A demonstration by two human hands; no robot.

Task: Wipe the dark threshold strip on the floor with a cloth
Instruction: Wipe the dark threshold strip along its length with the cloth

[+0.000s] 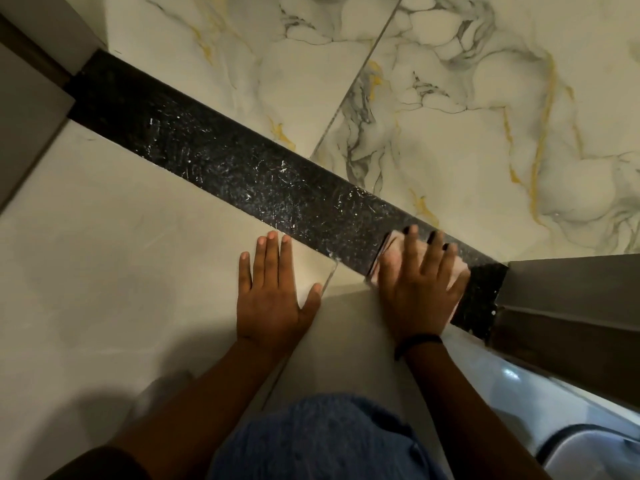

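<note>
Cloth [391, 261] is pressed flat by right hand [420, 292] at strip's [221, 161] door-frame end; strip runs up-left. Left hand [272, 299] is splayed, empty.

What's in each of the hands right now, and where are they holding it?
Right hand presses flat on top of the pale cloth on the threshold strip. Left hand holds nothing, resting on the floor.
</note>
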